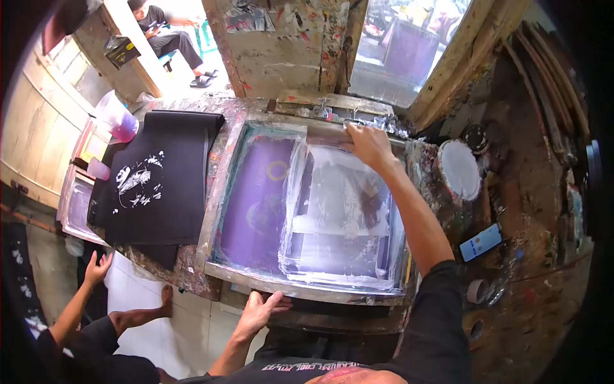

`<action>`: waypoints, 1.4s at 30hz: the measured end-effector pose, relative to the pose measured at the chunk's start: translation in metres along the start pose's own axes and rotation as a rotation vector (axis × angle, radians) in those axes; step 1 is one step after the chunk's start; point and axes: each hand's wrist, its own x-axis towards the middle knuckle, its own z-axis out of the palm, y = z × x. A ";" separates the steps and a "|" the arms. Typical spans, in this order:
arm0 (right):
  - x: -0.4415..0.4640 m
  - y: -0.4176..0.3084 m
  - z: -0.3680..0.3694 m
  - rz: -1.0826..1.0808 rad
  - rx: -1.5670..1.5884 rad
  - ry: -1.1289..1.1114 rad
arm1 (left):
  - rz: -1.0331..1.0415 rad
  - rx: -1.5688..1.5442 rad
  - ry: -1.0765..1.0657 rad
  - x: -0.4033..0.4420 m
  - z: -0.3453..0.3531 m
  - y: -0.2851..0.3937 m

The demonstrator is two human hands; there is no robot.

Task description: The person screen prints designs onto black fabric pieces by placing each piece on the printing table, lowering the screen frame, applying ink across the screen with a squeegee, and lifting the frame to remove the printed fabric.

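The black short-sleeved shirt (pixel 430 326) has pale lettering (pixel 307 367) across its chest.

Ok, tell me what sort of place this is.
Most likely a small screen-printing workshop. A framed screen smeared with white lies on the bench, dark cloth with a white print is beside it, and a round tub of something pale, perhaps ink, stands to the right.

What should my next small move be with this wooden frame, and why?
I'd probably lift the near edge of the frame slightly with your left hand to check underneath: that hand is at that edge, your right hand is at the far side, and white ink looks spread within the frame.
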 end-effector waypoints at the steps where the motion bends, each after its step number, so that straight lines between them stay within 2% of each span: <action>1: -0.005 -0.005 -0.007 0.038 0.010 0.033 | -0.025 0.014 0.012 -0.001 -0.002 0.003; 6: -0.081 -0.059 -0.023 0.122 0.049 -0.114 | -0.054 -0.019 0.077 -0.004 0.006 0.013; 7: -0.110 -0.070 -0.019 0.043 0.013 -0.049 | -0.058 -0.016 0.075 -0.003 0.004 0.010; 9: -0.167 -0.106 -0.036 0.001 0.010 -0.078 | -0.053 0.002 0.050 -0.003 0.005 0.007; 13: -0.254 -0.175 -0.069 0.010 0.100 -0.105 | 0.076 0.027 0.056 -0.007 0.012 0.008; 15: -0.266 -0.183 -0.063 0.047 0.072 -0.058 | 0.111 0.015 0.094 -0.007 0.009 0.000; 19: -0.264 -0.181 -0.099 0.032 0.119 -0.002 | 0.266 -0.133 0.107 -0.006 0.007 -0.010; 21: -0.272 -0.189 -0.130 0.250 0.116 0.249 | 0.301 -0.163 0.058 -0.027 0.011 0.011; 22: -0.267 -0.192 -0.140 0.284 0.097 0.377 | 0.406 -0.095 0.035 -0.040 0.018 0.031; 23: -0.259 -0.190 -0.155 0.246 0.094 0.378 | 0.509 -0.027 0.018 -0.051 0.026 0.051; 25: -0.225 -0.176 -0.193 0.204 -0.106 0.544 | 0.847 0.103 -0.087 -0.058 0.039 0.103; 27: -0.176 -0.146 -0.236 0.149 -0.065 0.615 | 1.110 0.039 0.048 -0.037 0.074 0.145; 29: -0.130 -0.125 -0.278 0.153 -0.164 0.543 | 1.653 0.408 0.329 0.067 0.077 0.160; 30: -0.113 -0.117 -0.294 0.122 -0.162 0.540 | 1.591 0.736 0.288 0.100 0.078 0.181; 31: -0.097 -0.108 -0.310 0.195 -0.141 0.447 | 1.500 1.055 0.235 0.132 0.079 0.202; 32: -0.084 -0.102 -0.320 0.272 -0.124 0.356 | 1.439 1.091 0.226 0.180 0.078 0.213; 33: -0.074 -0.096 -0.326 0.260 -0.131 0.365 | 1.385 1.128 0.208 0.225 0.079 0.218; 35: -0.061 -0.084 -0.333 0.272 -0.063 0.362 | 1.133 1.522 0.448 0.281 0.053 0.217; 36: -0.056 -0.079 -0.333 0.267 -0.045 0.390 | 1.188 1.606 0.505 0.321 0.034 0.210; 37: -0.053 -0.073 -0.335 0.264 -0.047 0.391 | 1.189 1.603 0.508 0.323 0.040 0.215; 39: -0.046 -0.069 -0.338 0.250 -0.053 0.395 | 1.527 1.411 0.367 0.308 0.035 0.229; 40: -0.037 -0.062 -0.339 0.267 -0.020 0.346 | 1.230 1.246 0.320 0.281 0.054 0.239; 41: -0.031 -0.059 -0.341 0.262 -0.007 0.366 | 1.089 0.978 0.230 0.260 0.059 0.251; 42: -0.022 -0.053 -0.346 0.291 0.004 0.314 | 1.192 0.729 0.196 0.257 0.051 0.253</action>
